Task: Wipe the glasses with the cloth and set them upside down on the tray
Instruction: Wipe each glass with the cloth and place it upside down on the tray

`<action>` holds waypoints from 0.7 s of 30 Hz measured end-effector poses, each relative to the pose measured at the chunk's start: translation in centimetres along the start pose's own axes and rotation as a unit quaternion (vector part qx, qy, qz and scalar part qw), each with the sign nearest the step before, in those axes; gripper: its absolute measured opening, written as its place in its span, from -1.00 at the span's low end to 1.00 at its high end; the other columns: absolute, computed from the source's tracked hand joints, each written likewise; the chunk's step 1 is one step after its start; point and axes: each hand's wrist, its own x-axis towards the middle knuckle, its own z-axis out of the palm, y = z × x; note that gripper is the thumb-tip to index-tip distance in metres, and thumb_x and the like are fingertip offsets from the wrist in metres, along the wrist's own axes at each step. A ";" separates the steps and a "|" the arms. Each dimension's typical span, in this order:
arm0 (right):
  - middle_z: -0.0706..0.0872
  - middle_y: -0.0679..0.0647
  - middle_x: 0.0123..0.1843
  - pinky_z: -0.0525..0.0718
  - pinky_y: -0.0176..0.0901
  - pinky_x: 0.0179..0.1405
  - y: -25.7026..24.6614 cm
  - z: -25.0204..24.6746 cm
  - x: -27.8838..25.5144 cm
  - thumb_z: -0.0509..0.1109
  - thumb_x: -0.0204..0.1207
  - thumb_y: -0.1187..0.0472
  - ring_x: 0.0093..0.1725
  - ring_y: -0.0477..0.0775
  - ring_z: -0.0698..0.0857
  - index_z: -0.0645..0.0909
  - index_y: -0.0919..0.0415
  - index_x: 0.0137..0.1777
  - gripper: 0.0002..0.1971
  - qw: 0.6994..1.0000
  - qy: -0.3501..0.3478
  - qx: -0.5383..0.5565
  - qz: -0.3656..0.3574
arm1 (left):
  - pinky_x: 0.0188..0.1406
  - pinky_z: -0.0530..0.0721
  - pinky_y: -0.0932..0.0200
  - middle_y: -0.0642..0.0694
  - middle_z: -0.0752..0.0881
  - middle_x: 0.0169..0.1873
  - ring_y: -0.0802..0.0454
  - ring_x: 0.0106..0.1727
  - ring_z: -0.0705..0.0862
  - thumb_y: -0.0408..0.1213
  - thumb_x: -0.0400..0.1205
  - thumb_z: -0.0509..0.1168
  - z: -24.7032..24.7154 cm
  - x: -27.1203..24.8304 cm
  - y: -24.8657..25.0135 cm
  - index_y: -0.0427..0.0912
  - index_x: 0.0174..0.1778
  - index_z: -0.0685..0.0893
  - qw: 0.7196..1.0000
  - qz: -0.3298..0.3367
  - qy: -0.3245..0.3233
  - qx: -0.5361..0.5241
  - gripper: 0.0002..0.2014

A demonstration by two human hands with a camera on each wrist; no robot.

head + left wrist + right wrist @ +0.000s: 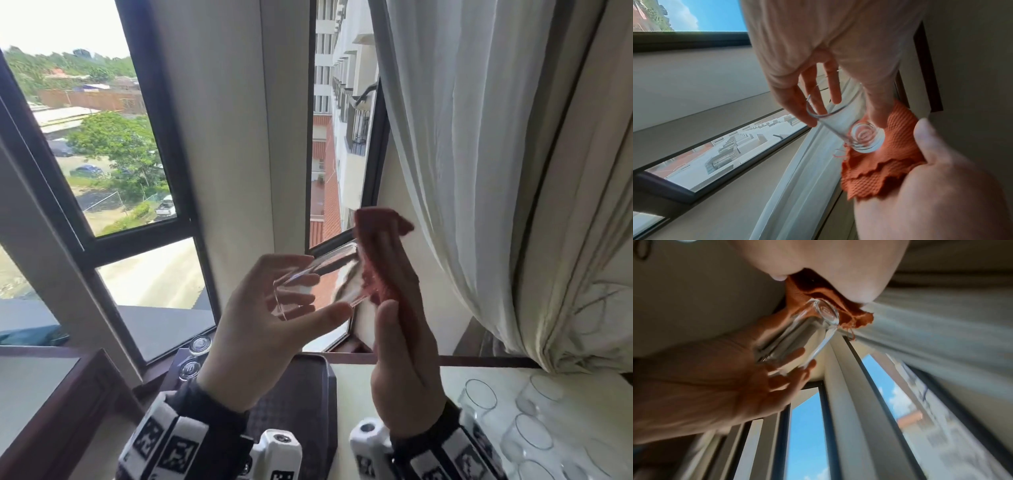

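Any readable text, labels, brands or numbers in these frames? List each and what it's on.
None readable.
Wristbands: black-and-white square marker patterns only, no letters or digits.
Glass held in the left hand: no print visible.
Cloth in the right hand: plain orange, no tag visible.
Tray: no label visible.

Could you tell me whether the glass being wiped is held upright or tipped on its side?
Tipped on its side. The glass lies roughly level, its open rim in the left hand and its base against the cloth.
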 end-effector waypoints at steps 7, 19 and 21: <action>0.85 -0.12 -0.19 0.66 -0.49 -0.28 -2.9 -1.2 3.1 0.14 0.74 0.13 -0.26 -0.24 0.76 0.82 -0.02 -0.03 -0.63 0.999 0.003 0.046 -0.021 | 0.19 0.83 -0.01 -0.01 0.86 0.21 -0.14 0.12 0.84 -0.06 0.17 0.80 0.1 -1.1 0.1 0.20 0.23 0.80 0.996 0.075 0.003 -0.036 -0.33; 0.29 0.14 0.75 0.13 0.31 0.74 -1.1 -0.9 -0.8 0.04 0.80 0.06 0.78 0.33 0.06 0.41 0.28 0.63 -0.50 0.940 -0.070 -0.291 -0.165 | 0.13 0.87 -0.01 0.06 0.88 0.10 -0.04 0.05 0.86 0.07 0.22 0.82 1.2 -0.9 0.1 0.15 0.22 0.82 0.998 0.059 0.029 -0.024 -0.36; 0.57 0.08 0.58 0.36 0.27 0.63 -2.0 -1.6 0.2 0.09 0.79 0.06 0.69 0.28 0.35 0.61 0.26 0.47 -0.56 0.932 -0.058 -0.305 -0.187 | 0.18 0.86 -0.12 -0.01 0.88 0.12 -0.11 0.06 0.85 0.06 0.19 0.80 1.3 -1.1 0.0 0.14 0.20 0.83 0.997 0.072 0.015 -0.036 -0.36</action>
